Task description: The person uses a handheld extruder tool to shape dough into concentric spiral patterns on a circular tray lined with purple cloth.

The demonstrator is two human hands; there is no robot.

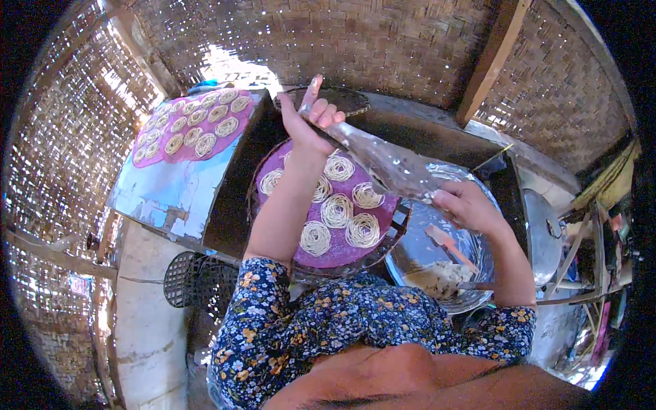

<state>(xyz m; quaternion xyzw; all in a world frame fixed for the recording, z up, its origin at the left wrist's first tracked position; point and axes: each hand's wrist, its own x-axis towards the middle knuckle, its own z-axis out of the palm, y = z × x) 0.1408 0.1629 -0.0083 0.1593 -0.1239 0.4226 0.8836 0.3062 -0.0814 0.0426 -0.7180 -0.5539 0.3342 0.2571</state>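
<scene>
The walls were woven bamboo (pixel 383 48) with light poking through, and a wooden post (pixel 495 61) slanted down at the upper right. Over at upper left, a blue-topped table (pixel 181 195) had a purple sheet (pixel 189 150) on it, covered in little noodle nests (pixel 227 127). Mid-frame I saw a second sheet (pixel 338 257), roundish and purple too, with bigger coils (pixel 337 210), some partly hidden by the person's left forearm (pixel 283 205). A big metal basin (pixel 408 253) sat right of it, with pale dough (pixel 441 277) and a pinkish spatula (pixel 452 246) inside. Dark openwork basket (pixel 181 279) at lower left, btw.

The clear plastic bag (pixel 389 160), smeared with white stuff, was stretched above the gap between the second sheet and the basin. The left hand (pixel 305 128) had its upper end, three fingers curled in, thumb and index sticking out wide. The right hand (pixel 471 205) was closed around the lower end.

As for labels, a small pinkish patch (pixel 80 285) on the left wall was too tiny to make out.
</scene>
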